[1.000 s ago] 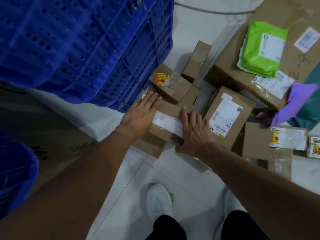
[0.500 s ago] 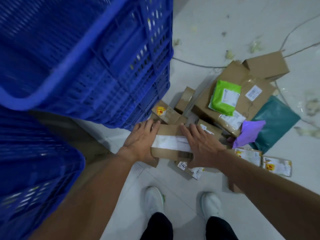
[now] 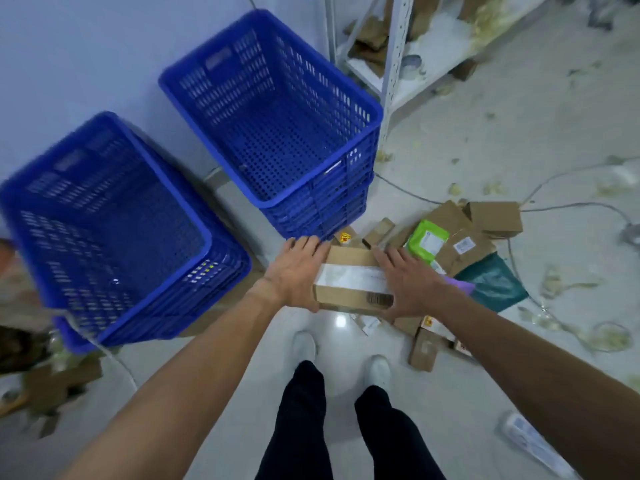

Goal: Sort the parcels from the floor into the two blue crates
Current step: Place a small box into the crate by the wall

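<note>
I carry a brown cardboard parcel (image 3: 349,275) with a white label strip, lifted above the floor in front of me. My left hand (image 3: 296,270) presses its left end and my right hand (image 3: 410,284) presses its right end, fingers straight. Two blue perforated crates stand against the wall: the left crate (image 3: 214,278) near my left arm and the right crate (image 3: 311,209) just beyond the parcel. Both crates look bare inside. More parcels lie on the floor to the right, among them a green bag (image 3: 426,242), a teal bag (image 3: 495,282) and a large brown box (image 3: 464,237).
A white metal shelf (image 3: 394,64) stands behind the right crate. Cables and paper scraps litter the floor at the right. Small boxes (image 3: 422,348) lie by my right foot, a plastic bottle (image 3: 526,441) at bottom right, and cardboard scraps (image 3: 52,386) at the left.
I have stood up, lifting the parcel off the pile between both hands. The view has pulled back, so both crates now show from above.
</note>
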